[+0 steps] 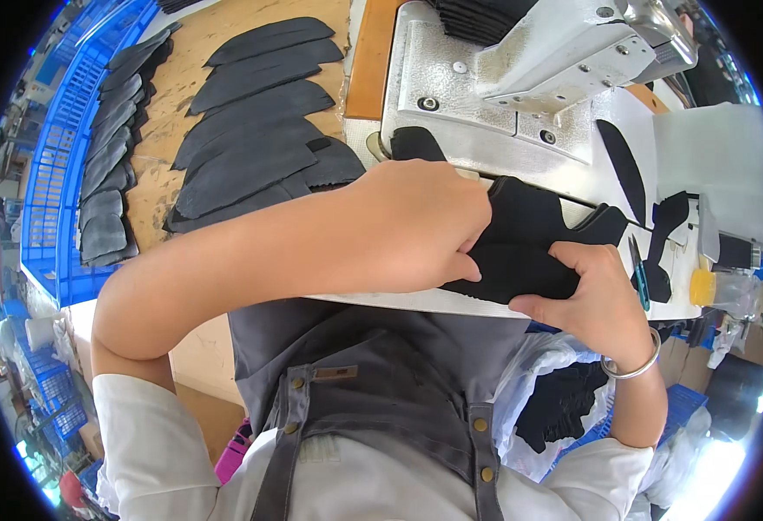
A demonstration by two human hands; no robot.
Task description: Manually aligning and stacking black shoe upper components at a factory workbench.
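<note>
Black fabric pieces (525,213) lie on the white sewing machine bed in front of me, one laid over another near the table edge. My left hand (438,221) reaches across from the left, its fingers curled down on the fabric's left part. The left fingertips are partly hidden behind the hand. At the lower right corner of the same fabric, my right hand (591,295) grips the edge between thumb and fingers. Just right of that hand rests a pair of teal-handled thread snips (639,276). The white sewing machine (538,74) stands beyond both hands.
Dark grey cut pieces (256,156) lie in overlapping rows on a brown board at the left, beside a blue plastic basket (47,174). More black pieces (622,169) and a yellow-capped bottle (703,286) are at the right. Below the table, a plastic bag (520,382) holds black pieces.
</note>
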